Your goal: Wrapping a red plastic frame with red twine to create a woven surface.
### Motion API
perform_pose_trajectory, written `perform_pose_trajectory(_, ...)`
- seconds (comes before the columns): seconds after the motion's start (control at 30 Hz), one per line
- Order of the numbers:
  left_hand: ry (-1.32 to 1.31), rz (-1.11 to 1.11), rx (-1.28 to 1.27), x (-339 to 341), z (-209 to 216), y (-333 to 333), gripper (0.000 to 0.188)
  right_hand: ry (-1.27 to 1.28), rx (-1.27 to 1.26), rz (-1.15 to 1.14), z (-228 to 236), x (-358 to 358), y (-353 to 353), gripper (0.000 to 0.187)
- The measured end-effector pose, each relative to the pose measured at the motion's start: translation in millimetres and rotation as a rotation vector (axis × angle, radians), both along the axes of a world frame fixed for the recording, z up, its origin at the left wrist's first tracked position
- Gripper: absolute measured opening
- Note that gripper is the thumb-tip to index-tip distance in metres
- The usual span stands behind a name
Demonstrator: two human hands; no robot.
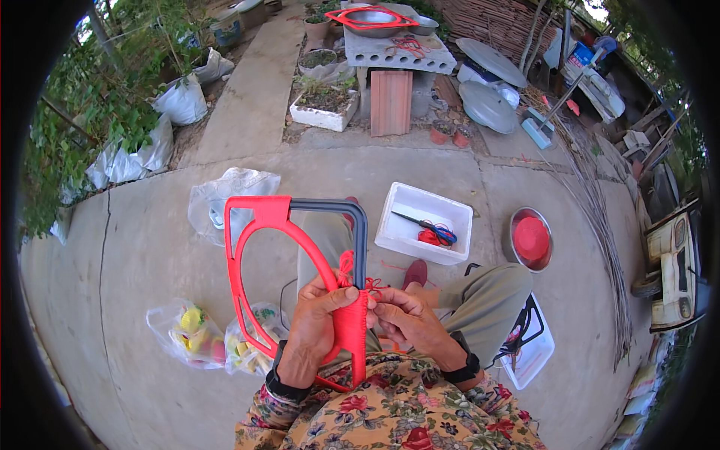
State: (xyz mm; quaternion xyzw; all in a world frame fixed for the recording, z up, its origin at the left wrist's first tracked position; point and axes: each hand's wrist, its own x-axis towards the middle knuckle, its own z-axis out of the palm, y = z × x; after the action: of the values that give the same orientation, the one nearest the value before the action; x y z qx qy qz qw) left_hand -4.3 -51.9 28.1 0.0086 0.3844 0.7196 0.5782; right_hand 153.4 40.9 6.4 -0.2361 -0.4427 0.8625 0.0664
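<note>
Above my lap stands a square frame with a ring inside, mostly wrapped in red cord. Its upper right corner is bare dark grey tubing. My left hand grips the red-wrapped side near where the wrapping ends, fingers curled around it. Beside the same edge, my right hand is closed with thumb and fingertips pinched on thin red cord. A small looped bundle of red cord hangs against the frame between the hands. My fingers partly hide the working spot.
Ahead, a white foam box holds blue-handled scissors and red cord. Right of it stands a metal basin with a red bowl. A white tray holds a black frame. Plastic bags lie left. A red frame rests on a slab table.
</note>
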Motion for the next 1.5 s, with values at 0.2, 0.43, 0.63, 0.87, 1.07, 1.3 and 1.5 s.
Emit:
perform_pose_trajectory(0.2, -0.037, -0.018, 0.017, 2, 5, 1, 0.025, 0.283, -0.463, -0.303, -12, -8, -9, 0.022)
perform_pose_trajectory(0.43, -0.033, -0.093, 0.053, 4, 6, 7, 0.021, 0.333, 1.018, -0.166, 35, -32, 28, 0.03)
perform_pose_trajectory(0.63, 0.052, -0.013, -0.02, 13, -2, 9, 0.027, -0.095, 1.352, 0.072, 80, -46, 34, 0.029)
perform_pose_trajectory(0.87, 0.068, 0.026, -0.05, 5, -9, 8, 0.02, 0.107, 1.283, 0.023, 61, -48, 33, 0.014)
perform_pose_trajectory(1.07, -0.052, 0.079, -0.056, -3, -19, 8, 0.021, 0.177, 0.993, -0.111, 53, -19, 28, 0.018)
perform_pose_trajectory(1.3, -0.107, 0.043, -0.044, -11, -12, 3, 0.029, 0.038, 0.581, -0.21, 42, 18, 48, 0.024)
perform_pose_trajectory(1.5, -0.108, 0.129, -0.1, -18, -21, -2, 0.035, -0.097, 0.695, -0.071, 32, 69, 54, 0.018)
